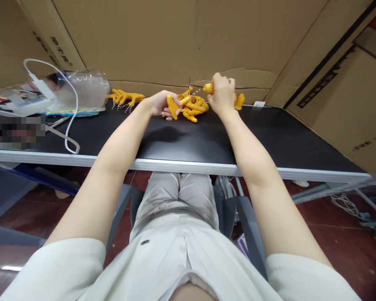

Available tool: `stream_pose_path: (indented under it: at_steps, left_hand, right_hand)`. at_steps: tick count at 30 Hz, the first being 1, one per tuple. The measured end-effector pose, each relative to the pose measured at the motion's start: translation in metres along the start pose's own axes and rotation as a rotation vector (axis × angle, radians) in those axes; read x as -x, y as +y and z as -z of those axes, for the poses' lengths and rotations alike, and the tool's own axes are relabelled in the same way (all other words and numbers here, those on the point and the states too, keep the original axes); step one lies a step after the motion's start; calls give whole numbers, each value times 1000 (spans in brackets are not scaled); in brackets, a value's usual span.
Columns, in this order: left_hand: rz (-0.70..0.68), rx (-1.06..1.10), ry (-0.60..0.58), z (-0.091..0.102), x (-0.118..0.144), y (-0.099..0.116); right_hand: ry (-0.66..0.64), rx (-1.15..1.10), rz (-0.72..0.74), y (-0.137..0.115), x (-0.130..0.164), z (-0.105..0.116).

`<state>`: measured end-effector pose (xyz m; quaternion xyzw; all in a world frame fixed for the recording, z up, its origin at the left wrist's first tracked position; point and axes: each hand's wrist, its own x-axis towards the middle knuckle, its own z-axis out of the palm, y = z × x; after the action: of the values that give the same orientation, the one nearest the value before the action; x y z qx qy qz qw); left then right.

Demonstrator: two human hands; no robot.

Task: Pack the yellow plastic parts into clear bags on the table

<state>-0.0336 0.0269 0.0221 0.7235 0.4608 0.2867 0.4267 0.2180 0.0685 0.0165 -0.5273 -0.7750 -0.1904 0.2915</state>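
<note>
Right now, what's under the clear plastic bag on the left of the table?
Under the clear plastic bag a colourful printed sheet shows along its front edge on the black table. How far it extends is hidden by the crinkled plastic.

No legible text, cardboard print blurred.

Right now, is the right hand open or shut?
Shut: the right hand is a fist, fingers curled around a yellow toy piece that sticks out.
</note>
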Motion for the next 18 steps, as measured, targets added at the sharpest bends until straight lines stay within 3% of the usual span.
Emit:
stream_pose_path:
  at_steps: [9,14,18]
  left_hand:
    - [-69,160,353,3,-5,-2]
    - [-59,256,528,18,-20,-17]
    - [27,390,697,27,-32,-28]
  right_hand:
    - [92,-87,-635,77,12,7]
    - [-51,-127,-696,99,27,-3]
    - [-190,-152,-682,106,28,-14]
